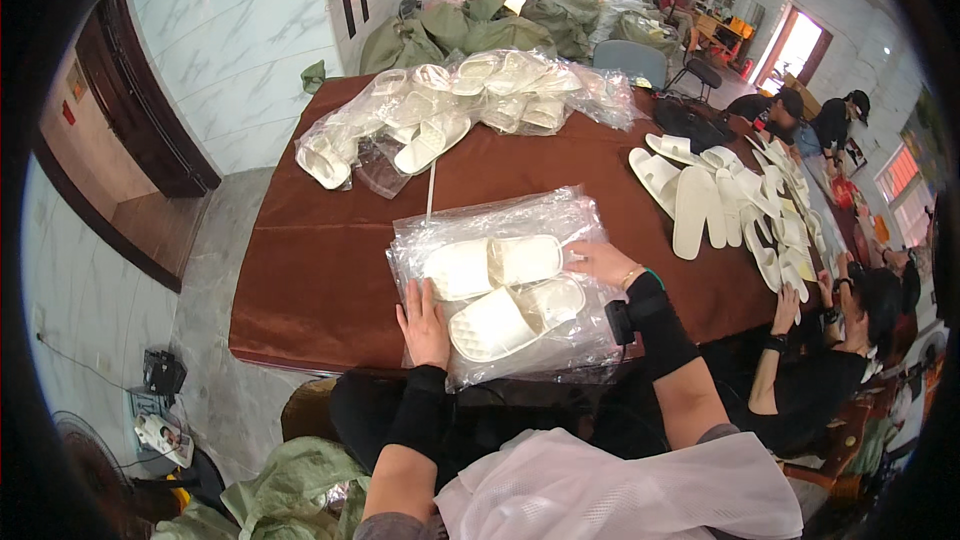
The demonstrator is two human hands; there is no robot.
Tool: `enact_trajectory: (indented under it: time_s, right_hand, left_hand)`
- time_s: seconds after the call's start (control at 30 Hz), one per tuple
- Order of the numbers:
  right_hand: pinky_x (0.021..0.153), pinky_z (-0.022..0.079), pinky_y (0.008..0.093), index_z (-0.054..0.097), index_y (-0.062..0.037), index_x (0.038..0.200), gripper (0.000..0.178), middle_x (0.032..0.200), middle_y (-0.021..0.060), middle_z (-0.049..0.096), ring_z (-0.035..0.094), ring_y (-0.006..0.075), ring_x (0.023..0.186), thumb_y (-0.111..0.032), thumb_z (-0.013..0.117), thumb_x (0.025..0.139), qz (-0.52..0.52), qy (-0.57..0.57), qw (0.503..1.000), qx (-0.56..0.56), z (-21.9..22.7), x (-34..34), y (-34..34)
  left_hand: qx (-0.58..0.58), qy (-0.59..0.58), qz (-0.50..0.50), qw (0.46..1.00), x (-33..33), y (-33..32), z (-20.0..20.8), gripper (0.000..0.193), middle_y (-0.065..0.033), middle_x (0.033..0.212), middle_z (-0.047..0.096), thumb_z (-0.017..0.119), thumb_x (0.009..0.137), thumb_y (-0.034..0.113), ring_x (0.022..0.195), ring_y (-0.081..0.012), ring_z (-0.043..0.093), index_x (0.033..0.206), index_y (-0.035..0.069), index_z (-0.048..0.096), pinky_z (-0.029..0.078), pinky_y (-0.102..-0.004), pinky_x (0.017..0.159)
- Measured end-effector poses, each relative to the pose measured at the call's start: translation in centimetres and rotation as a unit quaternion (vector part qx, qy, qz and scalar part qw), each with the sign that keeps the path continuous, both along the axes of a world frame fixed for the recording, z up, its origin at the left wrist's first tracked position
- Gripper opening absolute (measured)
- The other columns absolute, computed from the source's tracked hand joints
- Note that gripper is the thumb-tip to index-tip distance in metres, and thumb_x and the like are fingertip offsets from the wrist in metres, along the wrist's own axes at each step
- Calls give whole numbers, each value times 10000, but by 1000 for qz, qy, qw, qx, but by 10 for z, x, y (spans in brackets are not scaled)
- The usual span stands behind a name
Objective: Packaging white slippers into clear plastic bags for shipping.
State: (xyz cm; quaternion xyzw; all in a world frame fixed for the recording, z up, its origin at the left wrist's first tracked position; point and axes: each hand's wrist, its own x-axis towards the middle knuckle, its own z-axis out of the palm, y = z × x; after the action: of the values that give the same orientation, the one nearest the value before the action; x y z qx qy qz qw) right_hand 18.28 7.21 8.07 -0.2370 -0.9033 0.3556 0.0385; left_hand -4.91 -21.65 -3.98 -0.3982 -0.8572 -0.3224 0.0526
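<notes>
A pair of white slippers [495, 325] lies side by side on a stack of clear plastic bags [430, 230] in front of me. Whether the pair is inside the top bag I cannot tell. My left hand [425, 328] rests flat on the left edge of the stack, fingers spread, beside the slippers. At the right end of the far slipper [530, 260], my right hand [600, 263] has its fingers bent together on the clear plastic. Its fingertips are partly hidden.
Bagged slippers [440, 105] are heaped along the far side of the brown-covered table [275, 270]. Loose white slippers [690, 200] are piled to the right, where a co-worker's hand [788, 308] reaches in. Green sacks [460, 25] stand beyond the table.
</notes>
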Motion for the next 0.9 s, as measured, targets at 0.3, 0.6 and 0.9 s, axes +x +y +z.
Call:
enact_trajectory:
  time_s: [0.3,0.6,0.9]
  right_hand:
    - [708,583,301,536,-77,1466,531,1087,162,746,739,225,898,-326,649,1010,37,50,866,-497,39,3,-8]
    - [823,525,331,527,-125,1474,509,1111,138,728,691,219,982,-306,608,1006,150,-100,942,-285,-38,-76,-38]
    - [966,511,418,649,-112,1281,333,1138,166,720,667,340,1091,-209,595,967,34,31,994,104,-104,-79,-44]
  left_hand:
    - [4,-4,6,1000,-1,11,-2,556,-168,1624,378,535,1034,167,1522,-312,331,1570,118,399,223,-557,1234]
    - [-14,9,11,1000,-3,8,-2,562,-167,1626,376,531,1034,174,1526,-314,325,1573,108,390,224,-561,1233]
    - [-29,33,16,999,-4,9,-7,528,-155,1620,398,507,1039,152,1522,-306,338,1557,107,420,232,-556,1231]
